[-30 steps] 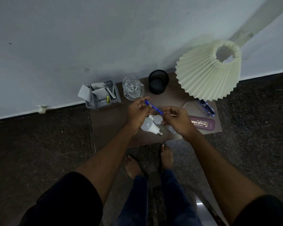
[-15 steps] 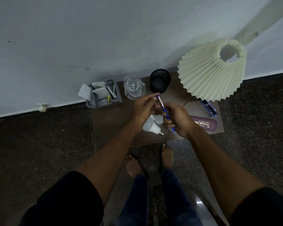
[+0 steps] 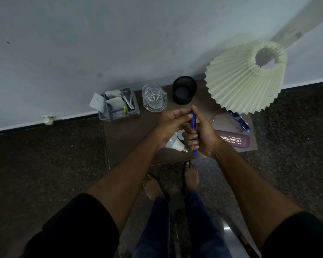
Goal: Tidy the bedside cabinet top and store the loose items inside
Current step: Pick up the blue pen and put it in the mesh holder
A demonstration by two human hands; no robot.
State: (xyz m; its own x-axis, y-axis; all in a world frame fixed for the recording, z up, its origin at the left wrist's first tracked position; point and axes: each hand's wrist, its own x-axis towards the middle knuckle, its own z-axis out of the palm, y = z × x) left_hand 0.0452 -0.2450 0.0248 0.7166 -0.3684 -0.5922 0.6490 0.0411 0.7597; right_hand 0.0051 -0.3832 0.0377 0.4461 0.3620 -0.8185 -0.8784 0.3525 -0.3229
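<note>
A blue pen (image 3: 193, 134) stands nearly upright over the brown cabinet top (image 3: 131, 138). My right hand (image 3: 201, 135) is closed around its middle and lower part. My left hand (image 3: 171, 125) has its fingertips on the pen's top end. Below my left hand lies a white light bulb (image 3: 174, 145), partly hidden. A purple glasses case (image 3: 233, 140) lies at the right, with blue-framed glasses (image 3: 240, 121) behind it. A black mesh cup (image 3: 184, 93) and a clear glass jug (image 3: 154, 98) stand at the back.
A grey organiser tray (image 3: 117, 107) with papers and small items sits at the cabinet's back left corner. A pleated cream lampshade (image 3: 244, 81) overhangs the back right. The wall runs right behind. My bare feet (image 3: 190, 175) stand on the dark floor in front.
The pen has swung from lying slanted between both hands to nearly upright. My right hand has closed around its shaft, and my left hand now touches only its top.
</note>
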